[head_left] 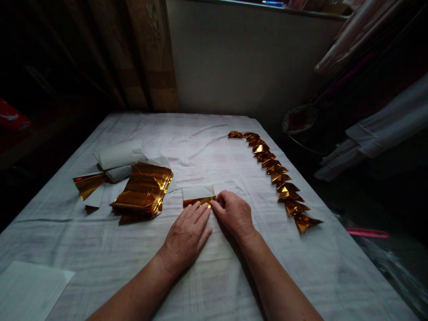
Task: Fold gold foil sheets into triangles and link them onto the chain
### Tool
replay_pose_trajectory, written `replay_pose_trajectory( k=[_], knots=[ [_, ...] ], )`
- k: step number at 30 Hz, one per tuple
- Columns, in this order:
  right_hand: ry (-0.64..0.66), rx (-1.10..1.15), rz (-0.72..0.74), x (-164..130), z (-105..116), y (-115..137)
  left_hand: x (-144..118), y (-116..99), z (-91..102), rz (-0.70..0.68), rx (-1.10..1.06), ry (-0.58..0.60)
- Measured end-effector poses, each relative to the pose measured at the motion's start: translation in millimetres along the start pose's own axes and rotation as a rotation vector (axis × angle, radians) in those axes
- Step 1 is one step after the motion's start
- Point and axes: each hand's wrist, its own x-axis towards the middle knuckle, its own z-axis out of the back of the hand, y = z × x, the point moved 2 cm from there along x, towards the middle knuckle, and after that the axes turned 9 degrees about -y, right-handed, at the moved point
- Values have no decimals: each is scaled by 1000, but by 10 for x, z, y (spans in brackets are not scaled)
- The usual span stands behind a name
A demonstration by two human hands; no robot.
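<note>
**Hands pressing a gold foil sheet on the bench**

We see the bench [100,249] under white cloth, its surroundings too dark to read. Foil stack [143,191] lies left, a row of folded gold pieces [279,178] right. Left hand [187,236] lies flat, fingers released, tips on the gold foil sheet [198,196] at centre; right hand [234,213] pinches its edge, partly hiding it.

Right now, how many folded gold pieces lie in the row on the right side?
About 12 folded gold pieces lie in a curved row on the white cloth, from the far end to the near end. They overlap, so some may be hidden.
</note>
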Motion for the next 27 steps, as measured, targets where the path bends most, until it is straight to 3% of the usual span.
replay_pose_trajectory(
  k=[6, 11, 18, 23, 27],
  knots=[
    [22, 29, -21, 5, 13, -13, 22, 38, 50, 23, -16, -14],
    [32, 54, -31, 9, 31, -11, 60, 216, 118, 52, -29, -35],
    [8, 70, -28, 9, 26, -18, 133, 411, 157, 193, -231, -149],
    [-139, 103, 279, -48, 47, 113, 154, 400, 138, 287, -301, -192],
    [-6, 129, 516, -118, 35, 212, 153, 389, 137, 317, -327, -186]
  ],
)
